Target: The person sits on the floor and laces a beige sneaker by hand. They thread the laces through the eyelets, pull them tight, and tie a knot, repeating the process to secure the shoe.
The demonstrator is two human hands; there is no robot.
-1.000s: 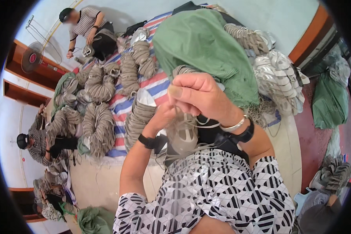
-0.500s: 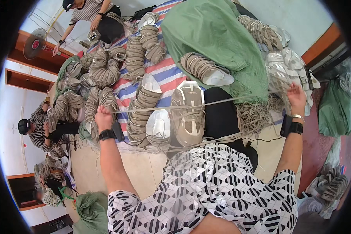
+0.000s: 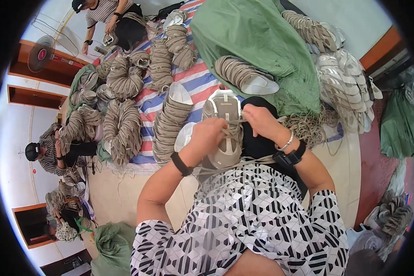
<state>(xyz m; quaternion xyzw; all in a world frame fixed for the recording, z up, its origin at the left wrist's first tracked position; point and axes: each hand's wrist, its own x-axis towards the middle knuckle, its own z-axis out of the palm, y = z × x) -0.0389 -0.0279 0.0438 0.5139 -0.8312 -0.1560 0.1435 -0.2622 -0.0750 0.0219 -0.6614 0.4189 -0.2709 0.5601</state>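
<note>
A grey-brown and white shoe upper (image 3: 224, 102) lies in front of me, its toe toward me. A pale shoelace (image 3: 235, 121) runs across its eyelet area, between my two hands. My left hand (image 3: 210, 132) is closed on the lace at the upper's left side and covers part of it. At the right side my right hand (image 3: 261, 120) pinches the lace, close to the eyelets. More loose laces (image 3: 262, 160) lie across my lap below the toe. Just left, a white-lined upper (image 3: 184, 137) is partly hidden behind my left hand.
Stacked uppers (image 3: 171, 123) stand on the striped sheet (image 3: 198, 82); another stack (image 3: 244, 76) lies by the green sack (image 3: 257, 37). Loose laces are heaped (image 3: 308, 131) at right, near white uppers (image 3: 342, 87). Co-workers (image 3: 108, 18) sit at left, near a fan (image 3: 42, 53).
Both hands have come inward from wide apart, bringing the stretched lace in to the upper. The long span of lace between them is now short.
</note>
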